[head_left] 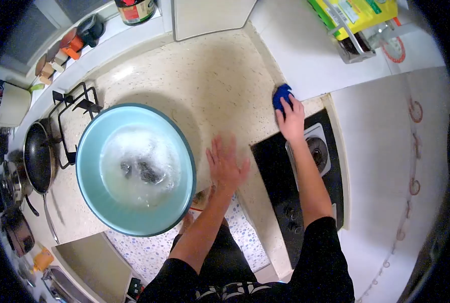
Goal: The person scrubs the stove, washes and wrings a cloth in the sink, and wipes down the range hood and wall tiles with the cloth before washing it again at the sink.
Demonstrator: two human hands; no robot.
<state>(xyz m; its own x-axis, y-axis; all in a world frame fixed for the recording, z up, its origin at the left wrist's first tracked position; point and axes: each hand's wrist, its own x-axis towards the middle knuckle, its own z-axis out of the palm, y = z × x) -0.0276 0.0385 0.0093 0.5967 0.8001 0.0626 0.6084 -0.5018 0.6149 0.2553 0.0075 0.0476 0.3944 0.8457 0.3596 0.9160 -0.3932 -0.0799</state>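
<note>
My right hand (pixel 291 120) presses a dark blue cloth (pixel 282 96) against the speckled counter (pixel 209 86), near the wall edge above the black gas stove (pixel 273 164). Slightly blurred, my left hand (pixel 227 161) is spread with fingers apart over the counter, holding nothing. It is between the stove and a large light blue basin (pixel 86 177). Soapy water with white foam (pixel 139 144) fills the bottom of the basin, and something dark shows through the suds.
A black pot rack (pixel 63 121) and a frying pan (pixel 38 156) are left of the basin. A white board (pixel 209 17) leans at the back beside a jar (pixel 135 11). A wall rack (pixel 356 48) holds yellow packages at upper right.
</note>
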